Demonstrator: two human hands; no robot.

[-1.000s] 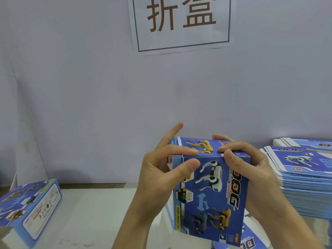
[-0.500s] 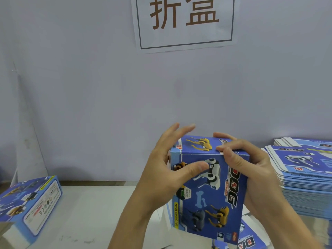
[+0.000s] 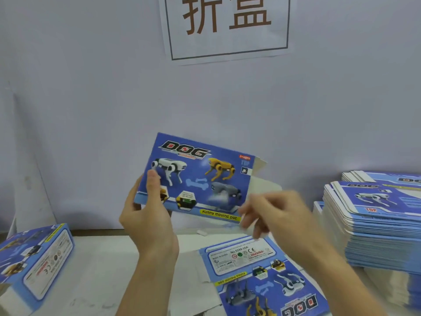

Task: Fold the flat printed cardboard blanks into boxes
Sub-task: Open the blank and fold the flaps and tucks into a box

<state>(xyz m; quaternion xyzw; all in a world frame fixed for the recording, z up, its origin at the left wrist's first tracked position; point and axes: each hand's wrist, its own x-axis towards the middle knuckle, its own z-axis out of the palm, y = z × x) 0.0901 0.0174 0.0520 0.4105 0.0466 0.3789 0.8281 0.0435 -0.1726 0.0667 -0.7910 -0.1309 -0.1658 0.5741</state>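
A blue printed DOG box (image 3: 198, 179) is held up in front of the wall, long side level, printed front facing me. My left hand (image 3: 148, 222) grips its left end, thumb on the front. White flaps (image 3: 259, 169) stand open at its right end. My right hand (image 3: 273, 215) is blurred at the box's lower right corner with its fingers curled; whether it pinches a flap is unclear. A flat blank (image 3: 262, 274) lies printed side up on the table below.
A tall stack of flat blanks (image 3: 376, 220) fills the right side. One folded box (image 3: 34, 258) lies at the left on the white table (image 3: 114, 258). A paper sign (image 3: 227, 26) hangs on the wall behind.
The box has been turned from upright to level and lifted higher. My right hand left the top edge and moved to the lower right corner. My left hand now holds the left end.
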